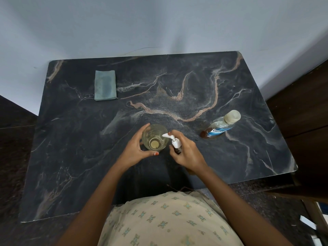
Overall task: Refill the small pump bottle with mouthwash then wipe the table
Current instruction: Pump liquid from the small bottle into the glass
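Marble table [88,157]: right hand [188,153] grips pump bottle [175,143] (nozzle leftward), left hand [136,150] cups glass [154,137]

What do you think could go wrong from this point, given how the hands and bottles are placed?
The pump bottle is held in the right hand with its nozzle at the rim of the glass; a squirt could miss onto the table. The left hand only cups the glass, so a nudge might tip it. The mouthwash bottle stands near the right forearm's path.
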A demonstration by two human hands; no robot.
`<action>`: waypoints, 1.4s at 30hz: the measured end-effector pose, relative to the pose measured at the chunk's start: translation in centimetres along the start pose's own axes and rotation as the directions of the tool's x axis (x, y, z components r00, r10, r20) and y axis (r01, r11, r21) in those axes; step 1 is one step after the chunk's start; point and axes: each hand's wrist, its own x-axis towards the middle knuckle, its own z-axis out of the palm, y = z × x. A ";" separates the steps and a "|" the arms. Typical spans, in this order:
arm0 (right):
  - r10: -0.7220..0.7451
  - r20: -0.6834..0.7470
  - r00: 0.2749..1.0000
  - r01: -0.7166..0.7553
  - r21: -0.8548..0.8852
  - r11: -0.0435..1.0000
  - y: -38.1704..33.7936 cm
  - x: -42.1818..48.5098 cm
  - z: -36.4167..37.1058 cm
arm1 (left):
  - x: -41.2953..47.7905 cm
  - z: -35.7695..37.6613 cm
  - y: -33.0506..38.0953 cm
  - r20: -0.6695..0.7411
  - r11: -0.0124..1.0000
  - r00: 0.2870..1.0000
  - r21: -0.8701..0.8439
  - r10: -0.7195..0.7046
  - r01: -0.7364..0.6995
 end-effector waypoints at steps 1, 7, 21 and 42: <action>-0.006 -0.002 1.000 0.006 -0.004 1.000 0.0 0.0 0.0 | 0.0 0.0 0.0 0.002 1.000 1.000 -0.001 0.000 0.000; -0.003 -0.011 1.000 0.003 -0.001 1.000 0.2 -0.1 0.1 | 0.0 -0.1 -0.2 0.006 1.000 1.000 0.005 0.002 -0.002; -0.011 0.027 1.000 0.011 0.007 1.000 0.4 0.0 0.0 | 0.2 0.0 -0.3 0.006 1.000 1.000 0.018 0.014 -0.014; 0.190 -0.038 0.981 -0.175 0.243 0.954 3.1 3.4 -1.1 | 0.2 0.0 -0.5 -0.013 1.000 1.000 -0.009 -0.001 0.001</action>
